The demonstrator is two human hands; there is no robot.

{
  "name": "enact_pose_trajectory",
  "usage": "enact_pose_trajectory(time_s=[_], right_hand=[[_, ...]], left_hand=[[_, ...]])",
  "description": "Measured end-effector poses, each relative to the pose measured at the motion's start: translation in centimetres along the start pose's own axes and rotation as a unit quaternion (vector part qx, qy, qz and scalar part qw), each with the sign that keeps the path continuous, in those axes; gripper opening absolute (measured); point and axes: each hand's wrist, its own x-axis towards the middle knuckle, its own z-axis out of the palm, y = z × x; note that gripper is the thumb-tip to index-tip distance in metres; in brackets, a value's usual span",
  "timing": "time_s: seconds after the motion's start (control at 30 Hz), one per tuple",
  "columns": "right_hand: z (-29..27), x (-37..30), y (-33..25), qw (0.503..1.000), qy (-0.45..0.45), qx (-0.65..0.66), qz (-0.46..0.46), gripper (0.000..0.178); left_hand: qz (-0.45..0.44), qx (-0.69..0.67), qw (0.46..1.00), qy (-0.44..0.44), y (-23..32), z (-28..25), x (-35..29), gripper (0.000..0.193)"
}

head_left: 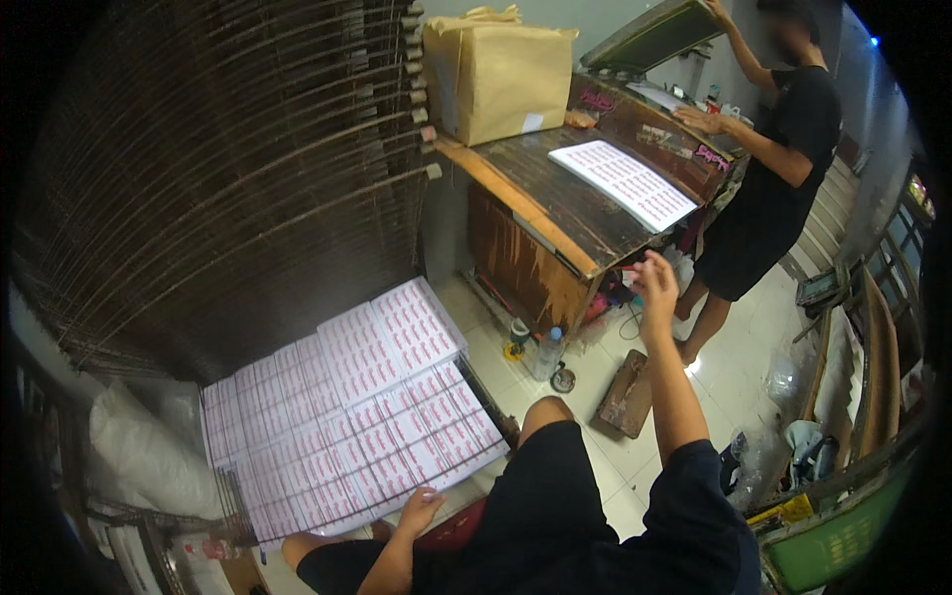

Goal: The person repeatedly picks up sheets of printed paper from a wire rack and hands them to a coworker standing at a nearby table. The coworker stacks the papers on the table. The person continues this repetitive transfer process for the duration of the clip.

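The light is uneven and rather dim: the rack (228, 149) ahead and to the left of the left hand (421, 508) sinks into brown-black shadow, while the paper sheets (623, 183) on the tabletop (521, 164) beyond the right hand (655, 288) show bright white, and the floor (739, 367) just right of that hand carries a small sharp glare. Far to its upper right, a blue light (875, 42) glows. Fine detail is soft throughout, and the fisheye bows the rack's bars and darkens the corners to black.

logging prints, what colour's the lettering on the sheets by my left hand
Pinkish red on white sheets, head view.
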Motion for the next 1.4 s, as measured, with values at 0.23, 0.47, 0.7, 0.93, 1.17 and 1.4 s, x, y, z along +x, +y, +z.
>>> enact_pose_trajectory(time_s=[0.23, 0.47, 0.7, 0.93, 1.17, 1.4], right_hand=[[-4.0, 9.7, -0.9, 0.966, 0.102, 0.209, 0.115, 0.074], [-6.4, 13.5, -1.3, 0.906, 0.112, 0.393, 0.11, 0.109], [-5.4, 12.7, -2.2, 0.891, 0.03, 0.432, 0.134, 0.105], [-4.6, 9.1, -2.1, 0.967, -0.113, 0.133, 0.187, 0.048], [0.9, 0.1, -3.0, 0.98, -0.111, 0.131, 0.102, 0.042], [7.9, -17.8, -0.1, 0.96, -0.108, 0.214, 0.147, 0.042]], left_hand=[[-0.011, 0.076, 0.997, 0.011, 2.0, 0.0, -1.4, 0.046], [0.008, 0.158, 0.987, 0.014, 4.7, -0.1, -2.5, 0.048], [0.014, 0.147, 0.989, 0.022, 0.8, -0.4, -0.7, 0.05], [0.004, 0.107, 0.994, 0.008, 2.9, -0.1, -1.7, 0.05], [0.045, 0.025, 0.999, -0.009, 7.9, 0.8, -3.5, 0.048], [0.236, -0.171, 0.957, -0.007, 21.6, 4.0, -5.8, 0.058]])
